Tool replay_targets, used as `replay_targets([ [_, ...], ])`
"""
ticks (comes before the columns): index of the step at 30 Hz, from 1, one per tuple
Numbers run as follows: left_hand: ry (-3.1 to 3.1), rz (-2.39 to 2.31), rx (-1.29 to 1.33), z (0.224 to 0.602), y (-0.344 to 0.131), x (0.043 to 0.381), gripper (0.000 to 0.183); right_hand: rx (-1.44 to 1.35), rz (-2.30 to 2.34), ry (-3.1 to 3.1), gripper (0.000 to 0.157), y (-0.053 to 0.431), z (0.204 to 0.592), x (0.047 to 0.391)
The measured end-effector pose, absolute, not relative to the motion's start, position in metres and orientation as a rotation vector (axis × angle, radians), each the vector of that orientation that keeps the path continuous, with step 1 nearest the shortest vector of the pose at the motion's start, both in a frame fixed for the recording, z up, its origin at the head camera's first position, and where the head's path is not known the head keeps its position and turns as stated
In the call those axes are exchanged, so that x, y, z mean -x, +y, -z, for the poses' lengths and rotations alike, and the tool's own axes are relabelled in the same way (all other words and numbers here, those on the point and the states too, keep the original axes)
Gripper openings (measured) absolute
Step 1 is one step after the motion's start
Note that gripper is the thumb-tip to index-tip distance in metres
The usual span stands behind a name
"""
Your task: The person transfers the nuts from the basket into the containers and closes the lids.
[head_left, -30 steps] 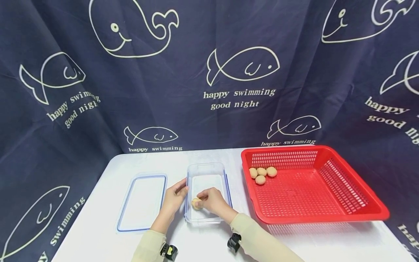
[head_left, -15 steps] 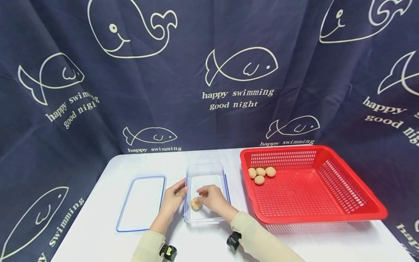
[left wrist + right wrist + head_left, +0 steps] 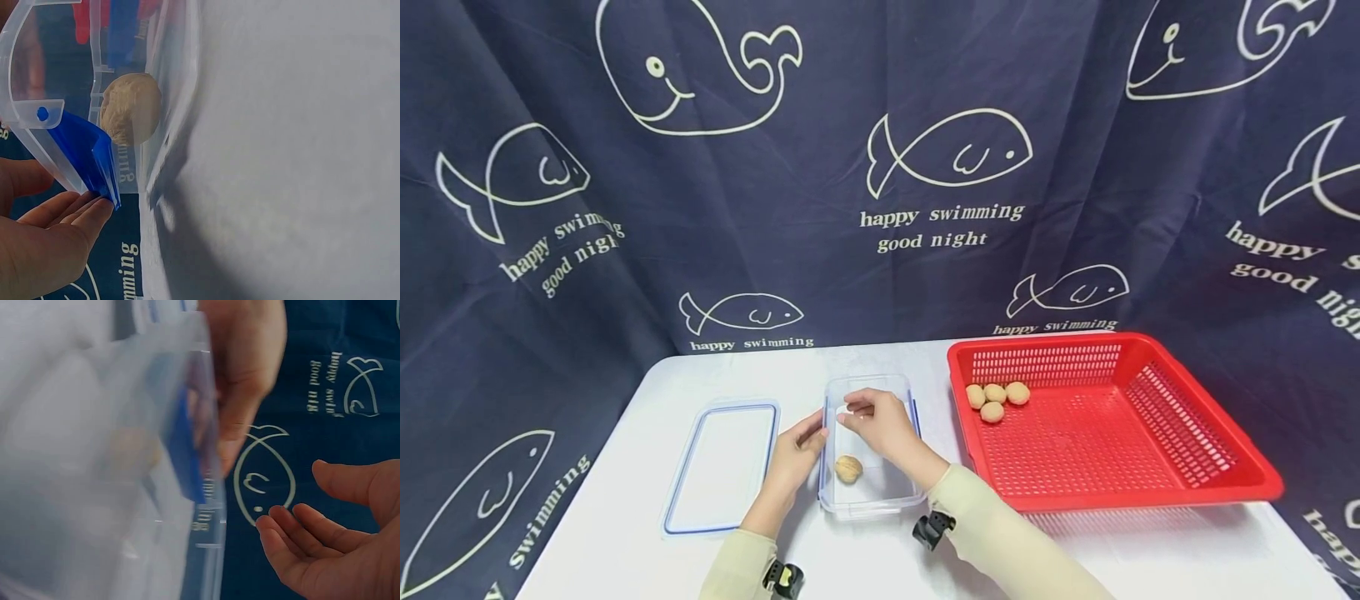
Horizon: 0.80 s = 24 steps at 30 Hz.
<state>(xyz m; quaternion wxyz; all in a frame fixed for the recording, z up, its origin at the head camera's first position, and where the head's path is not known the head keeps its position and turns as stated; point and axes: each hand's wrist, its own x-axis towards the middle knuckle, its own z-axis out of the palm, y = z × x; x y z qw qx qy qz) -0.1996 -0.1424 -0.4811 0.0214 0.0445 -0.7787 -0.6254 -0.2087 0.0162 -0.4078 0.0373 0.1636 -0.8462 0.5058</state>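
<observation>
One walnut (image 3: 848, 469) lies on the floor of a clear plastic storage box (image 3: 874, 507), towards its near left corner. At the box's left side my left hand (image 3: 793, 458) grips the wall, with its fingertips against the blue side latch (image 3: 87, 153) in the left wrist view. That view also shows the walnut (image 3: 131, 107) through the clear plastic. My right hand (image 3: 887, 429) hangs over the box beyond the walnut. The right wrist view shows the right hand (image 3: 331, 531) with thumb and fingers apart and nothing between them.
To the left of the box a clear lid with a blue seal (image 3: 722, 467) lies flat on the white table (image 3: 617, 508). A red perforated basket (image 3: 1075, 450) stands at the right, with several walnuts (image 3: 994, 393) in its far left corner. A dark blue curtain hangs behind.
My right hand has let go of the walnut in the box, then lifted and moved away towards the far end. The left hand keeps its place on the box.
</observation>
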Motion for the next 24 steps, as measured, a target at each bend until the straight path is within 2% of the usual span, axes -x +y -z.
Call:
replay_targets([
  [12, -2.407, 1.941, -0.140, 0.480, -0.142, 0.198, 0.039, -0.570, -1.531, -2.468, 0.023, 0.029, 0.360, 0.225],
  [24, -2.396, 1.954, -0.135, 0.482, -0.142, 0.199, 0.038, -0.528, -1.618, -2.366, 0.026, 0.078, 0.330, 0.248],
])
